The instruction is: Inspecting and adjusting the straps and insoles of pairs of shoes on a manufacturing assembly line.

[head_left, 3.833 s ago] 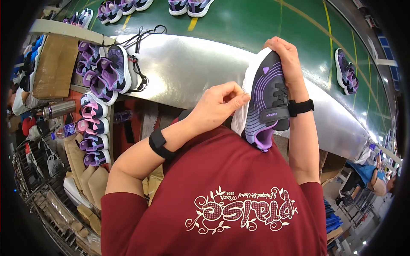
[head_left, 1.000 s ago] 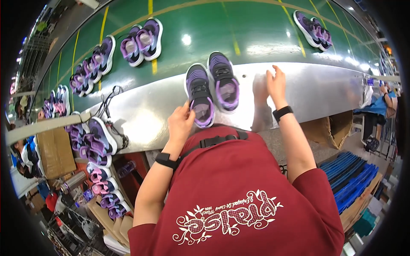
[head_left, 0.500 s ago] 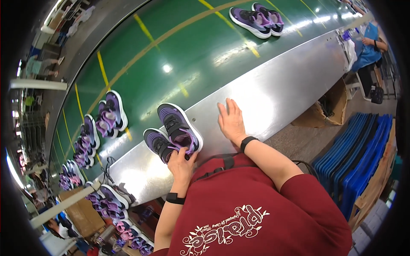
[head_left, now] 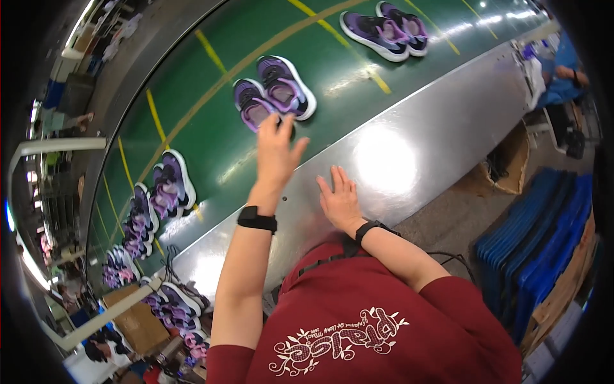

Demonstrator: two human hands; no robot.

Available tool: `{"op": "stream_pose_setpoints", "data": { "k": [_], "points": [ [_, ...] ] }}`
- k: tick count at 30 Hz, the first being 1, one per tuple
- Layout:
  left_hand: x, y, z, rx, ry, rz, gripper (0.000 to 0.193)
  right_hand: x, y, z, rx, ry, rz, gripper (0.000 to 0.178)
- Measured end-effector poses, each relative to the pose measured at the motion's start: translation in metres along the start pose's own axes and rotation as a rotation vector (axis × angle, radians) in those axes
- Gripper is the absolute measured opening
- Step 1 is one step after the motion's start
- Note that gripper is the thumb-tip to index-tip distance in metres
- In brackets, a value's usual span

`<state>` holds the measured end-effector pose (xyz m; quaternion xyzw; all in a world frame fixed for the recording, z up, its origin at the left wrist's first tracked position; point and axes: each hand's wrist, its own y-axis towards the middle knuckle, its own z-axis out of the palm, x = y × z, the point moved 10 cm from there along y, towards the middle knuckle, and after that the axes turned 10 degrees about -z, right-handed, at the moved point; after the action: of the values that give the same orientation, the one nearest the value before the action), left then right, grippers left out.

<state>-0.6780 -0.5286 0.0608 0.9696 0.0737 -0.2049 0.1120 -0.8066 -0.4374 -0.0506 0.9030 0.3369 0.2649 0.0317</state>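
A pair of purple and black shoes with white soles, a right-side shoe (head_left: 286, 88) and a left-side shoe (head_left: 250, 102), stands upright on the green belt (head_left: 211, 134), toes pointing away from me. My left hand (head_left: 276, 153) reaches over the belt to their heels, its fingers stretched out and the thumb apart. Whether its fingertips still touch the heels, I cannot tell. Closer to me, my right hand (head_left: 341, 200) rests spread on the shiny metal ledge (head_left: 409, 147), holding nothing.
Another shoe pair (head_left: 387, 31) sits farther right on the belt; several more pairs (head_left: 173, 184) line its left. Blue panels (head_left: 531, 230) stand in a row at the right, near a cardboard box (head_left: 511, 160). A co-worker in blue (head_left: 563, 80) is at the far right.
The shoe pair has gone from the metal ledge's edge out onto the green belt. My left hand has reached forward and its fingers have opened. My right hand has shifted slightly nearer.
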Motion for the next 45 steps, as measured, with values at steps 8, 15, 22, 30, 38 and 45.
{"op": "stream_pose_setpoints", "data": {
  "k": [8,15,22,30,38,45],
  "points": [
    [0.096,-0.094,-0.004,0.067,-0.057,-0.285,0.052,-0.021,-0.004,-0.006,-0.017,-0.059,0.028,0.044],
    [0.283,-0.14,-0.116,-0.202,0.447,-0.595,0.063,-0.02,-0.001,-0.012,0.004,-0.134,0.043,0.042],
    [0.368,-0.132,-0.107,0.263,0.558,-0.679,0.058,-0.01,-0.002,-0.012,0.003,-0.202,0.029,0.044],
    [0.281,-0.195,-0.119,0.291,0.272,-0.57,0.052,-0.004,-0.003,-0.008,-0.012,-0.208,0.016,0.042],
    [0.149,-0.31,-0.107,0.217,0.122,-0.402,0.033,0.009,0.001,-0.006,-0.011,-0.304,-0.051,0.041],
    [0.101,-0.302,-0.106,-0.027,0.1,-0.044,0.037,0.122,0.017,-0.002,0.093,0.527,-0.171,0.026]
  ]
}}
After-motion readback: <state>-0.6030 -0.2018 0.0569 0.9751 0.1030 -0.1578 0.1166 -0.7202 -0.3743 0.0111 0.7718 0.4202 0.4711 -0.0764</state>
